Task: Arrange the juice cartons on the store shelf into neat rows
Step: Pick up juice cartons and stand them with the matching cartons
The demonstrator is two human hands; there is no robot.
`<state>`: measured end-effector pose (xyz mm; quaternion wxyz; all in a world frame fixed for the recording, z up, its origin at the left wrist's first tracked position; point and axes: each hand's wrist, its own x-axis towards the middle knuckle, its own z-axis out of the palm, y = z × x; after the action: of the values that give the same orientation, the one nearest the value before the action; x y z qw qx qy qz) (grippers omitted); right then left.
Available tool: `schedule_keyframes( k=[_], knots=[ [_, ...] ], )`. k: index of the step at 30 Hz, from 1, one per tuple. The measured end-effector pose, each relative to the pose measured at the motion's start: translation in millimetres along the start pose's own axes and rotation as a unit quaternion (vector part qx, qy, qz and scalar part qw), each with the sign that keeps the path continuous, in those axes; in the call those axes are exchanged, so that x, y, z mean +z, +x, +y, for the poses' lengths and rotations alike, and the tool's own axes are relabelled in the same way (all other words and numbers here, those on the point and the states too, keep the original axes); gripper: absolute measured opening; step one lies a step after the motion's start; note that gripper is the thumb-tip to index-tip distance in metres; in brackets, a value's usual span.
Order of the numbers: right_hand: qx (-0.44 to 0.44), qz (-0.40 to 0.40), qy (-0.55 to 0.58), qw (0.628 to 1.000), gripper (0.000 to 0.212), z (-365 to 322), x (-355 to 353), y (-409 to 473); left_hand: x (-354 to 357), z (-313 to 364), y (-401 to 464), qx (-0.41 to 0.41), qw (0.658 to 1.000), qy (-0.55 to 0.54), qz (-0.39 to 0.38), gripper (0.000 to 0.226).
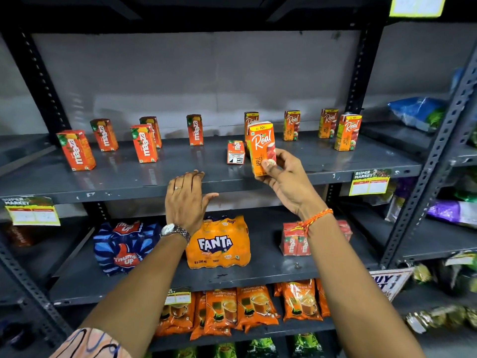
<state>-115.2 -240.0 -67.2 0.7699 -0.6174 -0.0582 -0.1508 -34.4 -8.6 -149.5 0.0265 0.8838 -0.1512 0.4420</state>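
Observation:
My right hand (286,180) grips an orange Real apple juice carton (262,146) upright over the front edge of the grey shelf (124,179). My left hand (187,200) rests open on that edge, fingers spread, holding nothing. Several red Maaza cartons stand scattered on the left, such as one at the front left (76,150) and another mid-shelf (143,143). One Maaza carton (236,152) lies tipped over just left of the held carton. More Real cartons stand at the right back, among them a front one (347,133) and one (291,125) behind.
Below are a Thums Up pack (124,248), a Fanta pack (218,244) and a wrapped Maaza pack (293,240). Tea packets (247,308) fill the shelf under that. Black uprights frame the bay; a neighbouring rack (438,151) at right holds bags. Price tags hang on the shelf edge.

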Motion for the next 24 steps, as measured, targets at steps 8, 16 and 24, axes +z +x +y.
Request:
schedule_keyframes(
  k=[8, 16, 24],
  knots=[
    [0.007, 0.068, -0.034, 0.997, 0.031, -14, -26, 20, 2, 1, 0, -0.005, 1.0, 0.001, -0.004, 0.065],
    [-0.018, 0.143, -0.128, 0.981, 0.024, -18, -66, 81, 2, 17, 4, 0.004, 1.0, 0.016, -0.011, 0.077],
    [-0.009, 0.186, -0.336, 0.923, 0.033, -24, -110, 136, 7, 47, 13, -0.017, 0.999, -0.035, 0.013, 0.068]
  ],
)
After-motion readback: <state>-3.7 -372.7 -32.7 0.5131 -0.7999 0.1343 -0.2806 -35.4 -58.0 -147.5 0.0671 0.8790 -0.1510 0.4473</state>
